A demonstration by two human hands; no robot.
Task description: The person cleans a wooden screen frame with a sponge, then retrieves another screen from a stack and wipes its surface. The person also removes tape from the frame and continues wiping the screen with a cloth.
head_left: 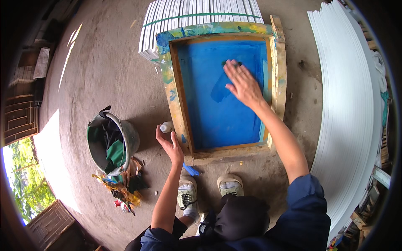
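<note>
A wooden-framed screen-printing screen (201,108) with blue mesh lies in front of me, its frame stained with paint. My right hand (245,83) lies flat on the upper part of the mesh, fingers stretched out and slightly blurred. Something dark (238,63), perhaps a bit of cloth, shows at its fingertips, mostly hidden. A darker patch (219,91) marks the mesh just left of that hand. Beside the frame's left edge, my left hand (171,146) has its fingers and thumb around a small white bottle (166,127).
Left of the screen stands a grey bucket (133,138) with dark and green cloths; crumpled scraps (125,188) lie by it. White strapped sheets (201,9) are stacked beyond the frame. A tall white stack (343,125) stands at right. Blue scrap (191,169) lies near my shoes.
</note>
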